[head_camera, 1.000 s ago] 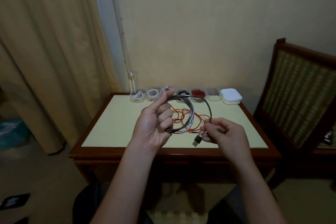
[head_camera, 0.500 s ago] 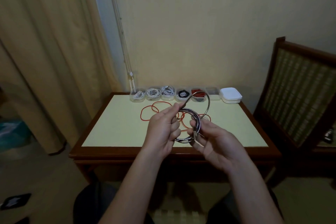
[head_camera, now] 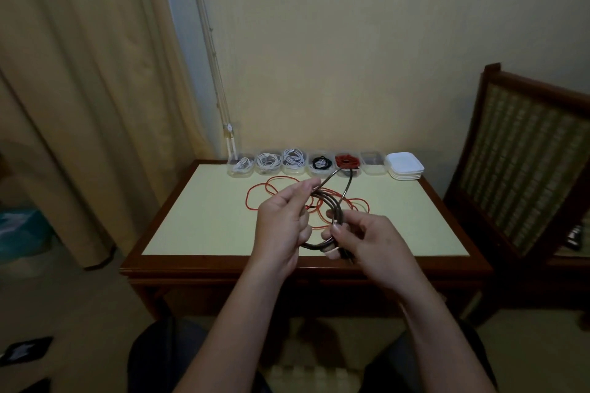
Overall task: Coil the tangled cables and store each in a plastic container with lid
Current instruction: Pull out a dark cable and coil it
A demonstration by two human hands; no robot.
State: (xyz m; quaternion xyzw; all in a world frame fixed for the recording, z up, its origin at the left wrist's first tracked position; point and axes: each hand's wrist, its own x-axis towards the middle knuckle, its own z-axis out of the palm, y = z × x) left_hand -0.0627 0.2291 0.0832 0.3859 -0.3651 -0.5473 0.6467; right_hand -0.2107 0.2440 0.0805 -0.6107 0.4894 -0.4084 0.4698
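Note:
A dark grey cable [head_camera: 346, 191] is wound into a small coil held above the table. My left hand [head_camera: 282, 223] pinches the coil's left side, thumb and forefinger at the top. My right hand [head_camera: 367, 241] grips the coil's lower right, where the plug end sticks out. One loop rises toward the containers. A loose red cable [head_camera: 266, 190] lies spread on the pale green tabletop [head_camera: 204, 217] behind my hands. Along the back edge stands a row of clear containers: three with white cables [head_camera: 268, 161], one with a black cable [head_camera: 320, 163], one with a red cable [head_camera: 347, 161], one empty container [head_camera: 372, 161].
A stack of white lids [head_camera: 404, 165] sits at the right end of the row. A wooden chair with a woven back [head_camera: 526, 169] stands right of the table. Curtains [head_camera: 79, 89] hang at the left, and the wall is close behind the table.
My hands have drawn together and the wide coil has shrunk into a tighter one. My right hand moved from the plug end up onto the coil's side.

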